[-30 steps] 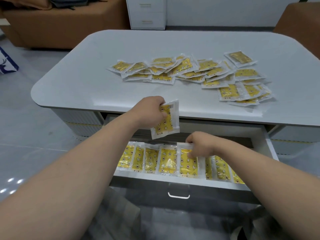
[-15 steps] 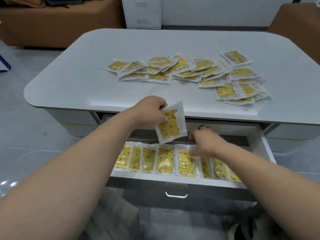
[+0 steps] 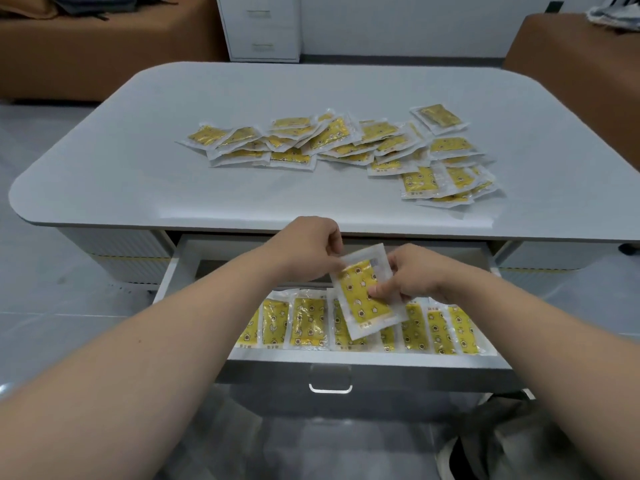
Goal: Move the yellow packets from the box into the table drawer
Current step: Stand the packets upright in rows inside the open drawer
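Observation:
One yellow packet (image 3: 360,299) with a clear border hangs tilted above the open white drawer (image 3: 346,356). My left hand (image 3: 308,247) pinches its top left corner. My right hand (image 3: 408,275) grips its right edge, thumb on the yellow face. Below it, a row of several yellow packets (image 3: 308,322) lies side by side along the drawer's front. On the white table top (image 3: 138,168), a spread of several more yellow packets (image 3: 346,143) lies across the middle and right. No box is in view.
The drawer front carries a metal handle (image 3: 330,388). Brown sofas (image 3: 86,57) flank the far side, with a white cabinet (image 3: 263,27) between them. A dark bag (image 3: 512,441) sits on the floor at lower right.
My right hand left the packets in the drawer, rose and took hold of the packet in my left hand. That packet moved right and down toward the drawer.

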Action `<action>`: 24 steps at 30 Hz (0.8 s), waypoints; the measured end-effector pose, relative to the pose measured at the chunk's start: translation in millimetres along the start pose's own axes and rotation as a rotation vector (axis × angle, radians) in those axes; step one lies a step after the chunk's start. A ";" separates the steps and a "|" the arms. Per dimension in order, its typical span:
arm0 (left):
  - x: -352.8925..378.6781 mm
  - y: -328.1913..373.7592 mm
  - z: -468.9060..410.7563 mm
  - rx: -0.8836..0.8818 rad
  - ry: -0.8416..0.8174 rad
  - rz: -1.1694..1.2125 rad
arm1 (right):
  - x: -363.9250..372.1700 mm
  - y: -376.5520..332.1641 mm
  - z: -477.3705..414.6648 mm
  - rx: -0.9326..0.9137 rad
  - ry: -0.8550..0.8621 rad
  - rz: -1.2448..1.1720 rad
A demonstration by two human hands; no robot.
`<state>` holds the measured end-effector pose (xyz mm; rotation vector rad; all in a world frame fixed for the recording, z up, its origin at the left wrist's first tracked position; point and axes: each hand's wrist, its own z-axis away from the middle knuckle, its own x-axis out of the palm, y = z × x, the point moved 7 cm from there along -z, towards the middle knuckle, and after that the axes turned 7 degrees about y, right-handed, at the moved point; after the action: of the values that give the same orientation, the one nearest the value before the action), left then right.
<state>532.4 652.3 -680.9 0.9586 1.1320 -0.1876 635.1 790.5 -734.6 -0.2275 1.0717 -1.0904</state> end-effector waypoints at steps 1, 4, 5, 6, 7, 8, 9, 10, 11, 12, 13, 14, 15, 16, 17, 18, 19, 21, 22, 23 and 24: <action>-2.0 0.0 -0.6 0.021 0.031 -0.039 | -0.1 11.8 -3.3 0.055 0.021 0.056; -6.2 -0.8 -3.9 0.043 0.083 -0.056 | 7.0 46.9 -8.5 0.241 0.050 0.134; -6.6 -0.4 -5.1 0.048 0.089 -0.049 | 11.9 54.9 -9.1 0.292 0.043 0.111; -6.5 0.5 -6.2 0.057 0.089 -0.050 | 17.5 62.1 -10.0 0.334 0.040 0.081; -5.4 1.8 -7.4 0.070 0.084 -0.058 | 22.8 67.0 -10.9 0.363 0.040 0.065; -3.9 3.2 -8.6 0.084 0.078 -0.069 | 27.0 69.7 -11.9 0.372 0.045 0.082; -2.1 4.5 -9.2 0.097 0.076 -0.077 | 29.3 70.0 -12.3 0.357 0.045 0.160; -0.6 5.7 -9.8 0.108 0.078 -0.082 | 29.8 68.4 -11.3 0.336 0.040 0.274; 0.1 6.5 -10.3 0.117 0.084 -0.084 | 30.4 66.5 -9.3 0.323 0.035 0.373; 0.1 6.9 -10.7 0.123 0.093 -0.083 | 31.1 63.6 -6.6 0.317 0.025 0.441; -0.6 7.1 -11.6 0.128 0.103 -0.081 | 31.2 60.5 -4.2 0.312 0.018 0.489; -1.5 7.5 -12.8 0.133 0.117 -0.075 | 29.3 57.3 -3.0 0.297 0.029 0.560; -2.7 7.9 -13.8 0.135 0.133 -0.067 | 25.7 50.4 -1.5 0.274 0.055 0.650; -4.8 8.3 -15.2 0.135 0.152 -0.063 | 22.6 41.0 -0.7 0.239 0.087 0.742; -7.2 8.7 -16.8 0.134 0.176 -0.067 | 19.6 28.6 -0.4 0.193 0.125 0.818; -9.7 8.7 -18.7 0.129 0.202 -0.073 | 17.0 14.5 0.6 0.144 0.163 0.851; -11.7 8.3 -21.0 0.118 0.226 -0.078 | 13.4 0.2 1.6 0.095 0.193 0.844; -15.2 4.5 -27.3 0.085 0.273 -0.081 | -1.1 -28.5 5.8 0.015 0.261 0.775; -17.1 1.9 -30.9 0.066 0.296 -0.083 | -11.8 -41.7 8.7 -0.018 0.306 0.751; -19.3 -0.8 -34.4 0.049 0.321 -0.093 | -23.6 -52.6 10.5 -0.049 0.363 0.733; -22.1 -3.6 -38.0 0.036 0.350 -0.114 | -35.4 -60.8 11.0 -0.081 0.424 0.708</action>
<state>494.4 670.5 -668.0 0.9832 1.5109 -0.1356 605.4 785.4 -670.1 0.3224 1.4260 -0.4563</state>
